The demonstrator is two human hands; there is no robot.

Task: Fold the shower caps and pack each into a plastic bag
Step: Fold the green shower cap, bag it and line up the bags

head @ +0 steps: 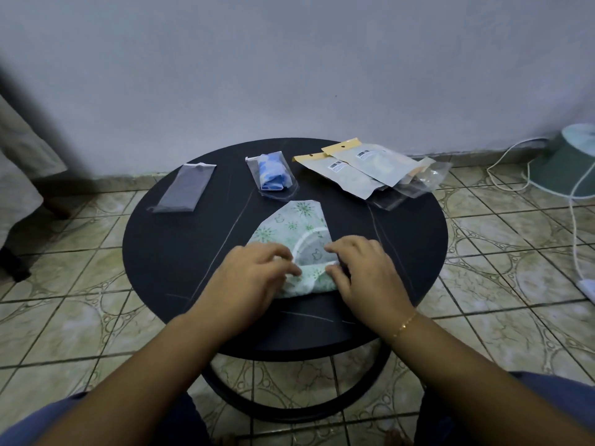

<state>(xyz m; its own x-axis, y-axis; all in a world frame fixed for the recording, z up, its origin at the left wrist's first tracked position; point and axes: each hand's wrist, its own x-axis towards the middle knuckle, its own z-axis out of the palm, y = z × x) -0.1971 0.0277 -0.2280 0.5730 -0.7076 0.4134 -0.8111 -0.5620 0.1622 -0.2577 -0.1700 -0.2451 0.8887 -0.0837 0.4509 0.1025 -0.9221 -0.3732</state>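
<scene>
Two hands set on green-print shower cap (294, 233), near centre of dark round surface (167, 252). Left hand (254, 278) curled, near-left fold pinched; right hand (363, 272) curled, near-right edge gripped. Cap judged thin, light, limp, slippery; best held at folded edges, pressed flat. Look: pale film, green flowers, white elastic band, partly folded, tapering far.

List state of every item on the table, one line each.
Green-patterned white shower cap: partly folded, near edge being rolled.
Left hand: pinches cap.
Right hand: pinches cap.
Blue shower cap in clear plastic bag: folded, packed.
Empty clear plastic bag: flat, unfilled.
Yellow-topped retail packets: stacked, overlapping.
</scene>
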